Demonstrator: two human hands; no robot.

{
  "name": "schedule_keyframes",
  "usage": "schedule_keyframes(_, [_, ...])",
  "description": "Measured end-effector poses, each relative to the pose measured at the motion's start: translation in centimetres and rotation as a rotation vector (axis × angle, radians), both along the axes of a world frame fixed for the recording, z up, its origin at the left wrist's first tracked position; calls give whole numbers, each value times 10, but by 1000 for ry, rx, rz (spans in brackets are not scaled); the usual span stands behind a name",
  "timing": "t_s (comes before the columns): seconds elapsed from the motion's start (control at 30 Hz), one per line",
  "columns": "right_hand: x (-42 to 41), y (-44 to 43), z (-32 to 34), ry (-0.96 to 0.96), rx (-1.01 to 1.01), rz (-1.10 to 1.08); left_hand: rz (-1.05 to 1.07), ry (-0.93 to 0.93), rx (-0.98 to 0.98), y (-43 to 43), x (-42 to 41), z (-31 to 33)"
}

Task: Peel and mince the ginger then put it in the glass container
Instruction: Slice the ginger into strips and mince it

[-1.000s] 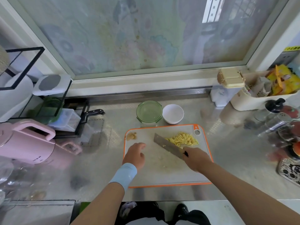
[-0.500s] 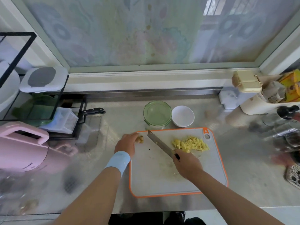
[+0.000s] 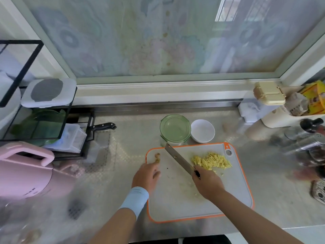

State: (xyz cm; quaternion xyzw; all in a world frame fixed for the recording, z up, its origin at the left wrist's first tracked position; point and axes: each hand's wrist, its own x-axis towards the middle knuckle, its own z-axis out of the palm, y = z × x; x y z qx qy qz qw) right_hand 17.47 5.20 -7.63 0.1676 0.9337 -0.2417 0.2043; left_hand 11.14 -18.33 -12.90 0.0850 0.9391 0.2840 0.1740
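Right hand (image 3: 207, 182), ours, clenched round the black handle of a flat steel cleaver (image 3: 179, 158) slanting across the grey, orange-rimmed cutting board (image 3: 175, 205). Left hand (image 3: 146, 176), loose and empty, fingertips just below a knobbly ginger scrap (image 3: 157, 157). Pale yellow ginger strips (image 3: 212, 160) heaped right of the blade. Beyond the board on the steel counter (image 3: 274, 199): round green glass container (image 3: 175, 129), touching white bowl (image 3: 202, 130).

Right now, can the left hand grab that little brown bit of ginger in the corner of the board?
Probably yes. The left hand is empty and its fingertips lie just short of the ginger scrap on the cutting board. Nothing sits between them; the knife in the right hand angles off to the side.
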Motion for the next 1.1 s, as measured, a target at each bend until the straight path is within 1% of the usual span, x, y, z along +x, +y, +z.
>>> schedule_keyframes(0.1, [-2,0,2,-5,4,3,164,8,-74,8,-17,6])
schedule_keyframes(0.2, [-1,1,1,-8,0,6,191,-35,-176,18,-33,9])
schedule_keyframes(0.3, [-2,2,0,-7,-19,14,227,-35,-188,21,-35,4])
schedule_keyframes(0.37, [-3,4,0,-7,-28,29,274,-41,-148,19,-33,-1])
schedule_keyframes(0.5, [-6,7,-1,2,-34,59,390,-40,40,8,-34,-5])
schedule_keyframes(0.6, [-7,10,-2,0,-34,65,509,-54,135,2,-28,1])
schedule_keyframes(0.63, [-7,10,-2,-2,-32,70,501,-50,139,1,-25,2])
schedule_keyframes(0.7, [-7,9,-1,-6,-32,80,403,-14,95,-4,-16,2])
schedule_keyframes(0.83, [-7,8,-1,-11,-31,100,152,-46,-64,-7,4,-7])
schedule_keyframes(0.9, [-6,7,-1,-8,-27,115,79,-22,-143,-4,13,-10])
schedule_keyframes(0.97, [-5,7,-2,-11,-24,130,72,18,-178,1,20,-12])
schedule_keyframes(1.03, [-1,9,-3,-12,-26,136,108,12,-181,12,28,-11])
schedule_keyframes(1.1, [3,11,-3,-9,-27,140,182,-53,-82,27,38,-7])
